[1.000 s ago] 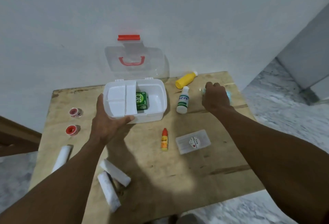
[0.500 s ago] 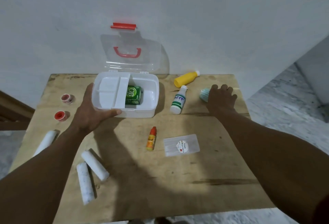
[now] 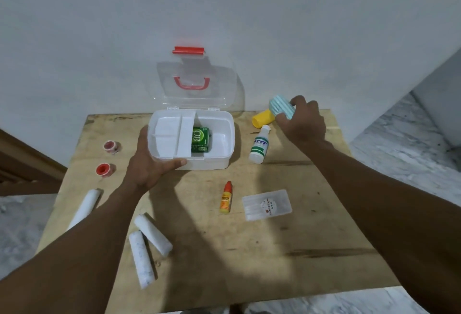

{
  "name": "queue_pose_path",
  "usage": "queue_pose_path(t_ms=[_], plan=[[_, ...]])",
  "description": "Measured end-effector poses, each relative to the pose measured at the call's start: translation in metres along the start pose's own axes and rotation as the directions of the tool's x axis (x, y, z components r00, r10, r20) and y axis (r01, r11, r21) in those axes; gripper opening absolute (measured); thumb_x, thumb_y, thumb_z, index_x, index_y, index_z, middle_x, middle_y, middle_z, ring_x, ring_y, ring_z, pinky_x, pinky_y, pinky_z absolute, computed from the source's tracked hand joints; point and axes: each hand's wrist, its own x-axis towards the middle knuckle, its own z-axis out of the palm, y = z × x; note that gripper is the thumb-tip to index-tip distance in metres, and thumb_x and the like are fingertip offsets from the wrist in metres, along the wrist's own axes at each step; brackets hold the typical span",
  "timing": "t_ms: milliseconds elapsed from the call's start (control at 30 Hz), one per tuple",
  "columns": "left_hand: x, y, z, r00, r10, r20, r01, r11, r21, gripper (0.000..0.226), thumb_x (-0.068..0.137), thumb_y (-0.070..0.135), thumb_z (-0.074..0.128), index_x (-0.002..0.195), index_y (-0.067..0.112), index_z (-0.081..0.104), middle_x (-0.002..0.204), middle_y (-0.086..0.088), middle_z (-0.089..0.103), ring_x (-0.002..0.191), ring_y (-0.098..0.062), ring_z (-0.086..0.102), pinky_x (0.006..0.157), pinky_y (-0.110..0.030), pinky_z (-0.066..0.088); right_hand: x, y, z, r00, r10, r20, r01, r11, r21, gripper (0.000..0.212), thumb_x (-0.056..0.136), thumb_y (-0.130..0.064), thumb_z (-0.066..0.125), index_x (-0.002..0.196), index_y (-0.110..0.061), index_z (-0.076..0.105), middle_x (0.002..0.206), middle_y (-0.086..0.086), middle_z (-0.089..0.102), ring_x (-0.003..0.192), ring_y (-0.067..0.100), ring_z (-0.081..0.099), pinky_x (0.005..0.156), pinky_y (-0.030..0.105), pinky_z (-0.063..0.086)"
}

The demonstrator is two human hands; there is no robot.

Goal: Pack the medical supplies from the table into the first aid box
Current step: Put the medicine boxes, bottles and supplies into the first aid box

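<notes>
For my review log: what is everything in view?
table: one, wooden, by wall
first aid box: one, white, open, centre
carton: one, green, inside box
tape rolls: two, red, left edge
bandage rolls: three, white, near left
yellow bottle: one, yellow, far right
white bottle: one, white, beside box
dropper bottle: one, orange, before box
packet: one, clear, beside dropper
ribbed roll: one, teal, right hand
left hand: holds box
right hand: grips ribbed roll
</notes>
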Motion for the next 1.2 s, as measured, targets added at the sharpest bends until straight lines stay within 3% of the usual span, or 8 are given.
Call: queue_pose_path(t_ms=[133,300,433,567,700,900,1067,1200], plan=[[-0.002,0.001,-0.001,1.000,-0.017,-0.012,0.017,1.000,-0.008,0.114,0.055,0.038,0.093,0.146,0.028,0.025,0.131,0.010,0.046,0.118,-0.015,0.045,0.088,-0.030,0.042,-0.008,-0.041,-0.009,0.995,-0.037,0.093,0.008,0.957,0.291,0.043,0.089,-0.042,0.053,0.115,-0.008,0.059,0.111,0.010,0.063,0.089,0.022,0.052,0.074,0.029,0.038],[-0.005,0.003,0.000,1.000,0.001,-0.029,-0.002,0.999,-0.033,0.107,0.062,0.026,0.092,0.145,0.027,0.025,0.124,0.015,0.045,0.112,-0.010,0.044,0.080,-0.022,0.039,-0.027,-0.082,-0.012,0.946,-0.076,0.314,-0.024,0.953,0.303,0.043,0.085,-0.042,0.064,0.106,-0.005,0.067,0.102,0.011,0.069,0.091,0.027,0.065,0.073,0.039,0.052],[-0.005,0.002,-0.002,1.000,0.006,-0.013,-0.007,0.999,-0.051,0.106,0.062,0.027,0.092,0.144,0.030,0.024,0.123,0.017,0.044,0.111,-0.009,0.044,0.085,-0.027,0.039,-0.044,-0.111,-0.013,0.871,-0.200,0.448,0.193,0.979,0.063,0.052,0.071,-0.048,0.067,0.094,-0.002,0.070,0.089,0.012,0.069,0.083,0.027,0.065,0.058,0.030,0.044],[-0.002,-0.001,-0.002,1.000,0.009,0.005,-0.009,0.999,-0.041,0.112,0.059,0.032,0.093,0.145,0.028,0.022,0.121,0.015,0.047,0.109,-0.012,0.048,0.086,-0.032,0.046,-0.051,-0.129,-0.005,0.779,-0.310,0.544,0.490,0.843,-0.221,0.033,0.081,-0.044,0.062,0.105,-0.021,0.059,0.097,0.005,0.056,0.092,0.029,0.057,0.069,0.030,0.038],[-0.003,0.001,-0.003,1.000,0.028,-0.003,-0.028,0.998,-0.060,0.108,0.059,0.030,0.093,0.142,0.026,0.024,0.116,0.015,0.048,0.101,-0.005,0.051,0.073,-0.018,0.046,-0.052,-0.146,-0.001,0.771,-0.273,0.576,0.559,0.722,-0.406,0.039,0.089,-0.040,0.056,0.128,-0.035,0.050,0.110,0.010,0.051,0.087,0.027,0.047,0.074,0.035,0.039],[-0.005,0.008,-0.004,0.999,0.036,-0.017,-0.038,0.996,-0.076,0.103,0.061,0.028,0.092,0.140,0.023,0.027,0.114,0.018,0.047,0.095,0.003,0.051,0.068,-0.007,0.040,-0.055,-0.168,0.005,0.767,-0.291,0.573,0.634,0.481,-0.605,0.033,0.094,-0.015,0.055,0.127,-0.018,0.057,0.122,0.014,0.051,0.111,0.029,0.049,0.078,0.032,0.035],[-0.003,0.005,-0.002,0.999,0.052,-0.014,-0.053,0.997,-0.064,0.104,0.059,0.033,0.093,0.139,0.024,0.027,0.116,0.015,0.046,0.098,0.007,0.051,0.073,-0.010,0.044,-0.055,-0.167,0.029,0.718,-0.348,0.603,0.669,0.587,-0.457,0.033,0.090,-0.013,0.063,0.122,-0.010,0.055,0.123,0.014,0.055,0.112,0.030,0.055,0.089,0.035,0.045],[-0.003,0.001,-0.001,0.999,0.040,-0.021,-0.042,0.997,-0.070,0.103,0.059,0.039,0.092,0.138,0.028,0.028,0.120,0.015,0.048,0.108,-0.001,0.052,0.074,-0.013,0.046,-0.047,-0.161,0.043,0.694,-0.265,0.669,0.569,0.771,-0.285,0.044,0.080,-0.019,0.077,0.117,-0.008,0.056,0.119,0.010,0.061,0.110,0.025,0.059,0.081,0.030,0.044]])
